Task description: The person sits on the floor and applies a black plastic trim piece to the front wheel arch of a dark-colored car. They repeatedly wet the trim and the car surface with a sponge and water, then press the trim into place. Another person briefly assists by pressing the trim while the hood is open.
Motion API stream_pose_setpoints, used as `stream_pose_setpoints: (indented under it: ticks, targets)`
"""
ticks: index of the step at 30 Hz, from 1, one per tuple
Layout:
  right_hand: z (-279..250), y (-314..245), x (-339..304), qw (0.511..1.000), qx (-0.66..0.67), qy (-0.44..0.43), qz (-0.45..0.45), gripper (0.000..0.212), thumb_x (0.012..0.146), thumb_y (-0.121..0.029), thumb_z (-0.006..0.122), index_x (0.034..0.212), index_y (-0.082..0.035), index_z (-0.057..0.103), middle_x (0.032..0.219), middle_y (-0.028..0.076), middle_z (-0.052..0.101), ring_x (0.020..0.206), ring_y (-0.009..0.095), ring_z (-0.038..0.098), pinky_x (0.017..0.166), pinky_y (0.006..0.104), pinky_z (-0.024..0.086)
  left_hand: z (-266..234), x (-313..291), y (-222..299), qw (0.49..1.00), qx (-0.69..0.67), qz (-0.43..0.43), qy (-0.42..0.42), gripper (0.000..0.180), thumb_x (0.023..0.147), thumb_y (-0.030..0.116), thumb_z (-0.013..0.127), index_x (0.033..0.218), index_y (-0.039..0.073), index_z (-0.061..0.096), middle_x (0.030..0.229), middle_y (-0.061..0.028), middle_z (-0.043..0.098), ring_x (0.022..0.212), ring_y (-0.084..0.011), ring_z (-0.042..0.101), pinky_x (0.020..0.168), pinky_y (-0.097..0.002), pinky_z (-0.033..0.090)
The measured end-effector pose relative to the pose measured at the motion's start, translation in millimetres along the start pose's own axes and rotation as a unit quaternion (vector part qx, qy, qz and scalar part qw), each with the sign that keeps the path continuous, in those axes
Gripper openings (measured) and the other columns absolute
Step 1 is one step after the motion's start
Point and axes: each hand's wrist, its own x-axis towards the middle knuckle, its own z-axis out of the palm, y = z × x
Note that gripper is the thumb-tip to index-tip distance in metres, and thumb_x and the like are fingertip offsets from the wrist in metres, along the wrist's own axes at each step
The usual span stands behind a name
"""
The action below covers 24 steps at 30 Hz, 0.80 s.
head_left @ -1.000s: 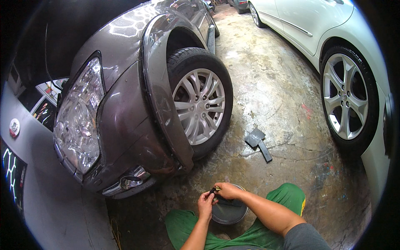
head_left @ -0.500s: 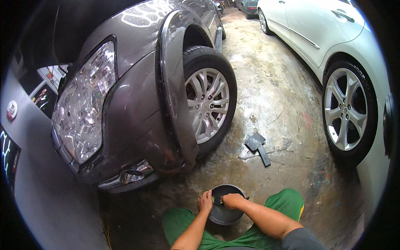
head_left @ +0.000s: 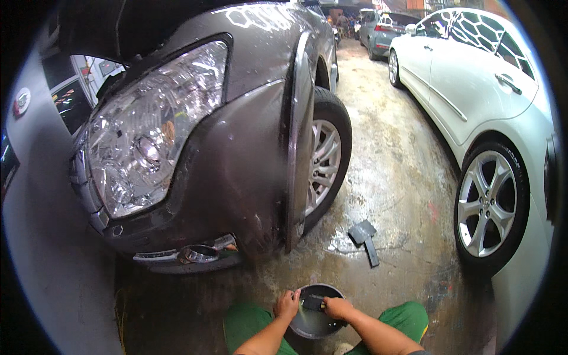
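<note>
Between my green-clad knees stands a round dark bucket with cloudy water in it. My left hand is closed at its left rim. At the right side of the opening, my right hand is closed on a dark flat piece held over the water; its exact kind is unclear. A thin pale-green streak shows between the hands, too blurred to name. Ahead of the bucket is a dark grey car bumper with a large clear headlight.
On the wet concrete floor lies a black square-headed tool with a short handle. A white car lines the right side. The grey car's front wheel stands to the left, and a grey car is farther back.
My view has tilted upward and shifted, so the headlight looms larger and the bucket sits lower. Both hands stay at the bucket, with more of the dark piece and water visible.
</note>
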Motion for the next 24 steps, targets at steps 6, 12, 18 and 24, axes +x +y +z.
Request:
stream_pose_setpoints:
  ticks: [6, 12, 18, 24]
  targets:
    - [9, -6, -9, 1.0, -0.003, -0.011, -0.003, 0.038, 0.095, -0.033, 0.052, 0.121, -0.007, 0.063, 0.109, 0.025, 0.072, 0.102, 0.044, 0.069, 0.087, 0.0541, 0.055, -12, -3, 11, 0.999, -0.004, -0.035, -0.028, 0.06, 0.098, 0.065, 0.046, 0.118, 0.013, 0.07, 0.114, -0.0175, 0.071, 0.108, -0.0396, 0.066, 0.091, -0.0527, 0.051]
    - [-22, -47, -41, 0.999, 0.026, -0.022, -0.02, 0.037, 0.094, -0.033, 0.055, 0.115, -0.006, 0.069, 0.104, 0.026, 0.072, 0.098, 0.045, 0.069, 0.083, 0.0544, 0.054, -18, -3, 3, 0.997, -0.036, -0.051, -0.045, 0.064, 0.099, 0.067, 0.043, 0.117, 0.012, 0.07, 0.112, -0.0204, 0.071, 0.108, -0.0421, 0.066, 0.091, -0.0526, 0.051]
    - [31, 16, 14, 0.996, 0.007, 0.037, -0.083, 0.033, 0.088, -0.034, 0.058, 0.089, -0.004, 0.073, 0.095, 0.025, 0.071, 0.09, 0.044, 0.069, 0.075, 0.0547, 0.054, -26, -5, 19, 0.992, -0.059, -0.068, -0.089, 0.066, 0.099, 0.067, 0.041, 0.121, 0.011, 0.067, 0.121, -0.0218, 0.067, 0.115, -0.0431, 0.062, 0.098, -0.0512, 0.048]
    - [45, 23, 26, 0.995, -0.004, 0.05, -0.085, 0.029, 0.083, -0.032, 0.062, 0.086, -0.005, 0.074, 0.093, 0.024, 0.072, 0.086, 0.043, 0.07, 0.072, 0.0526, 0.054, 4, -1, -3, 0.996, -0.068, -0.05, -0.037, 0.065, 0.098, 0.069, 0.039, 0.112, 0.013, 0.069, 0.114, -0.0208, 0.07, 0.11, -0.0444, 0.063, 0.097, -0.0494, 0.048]
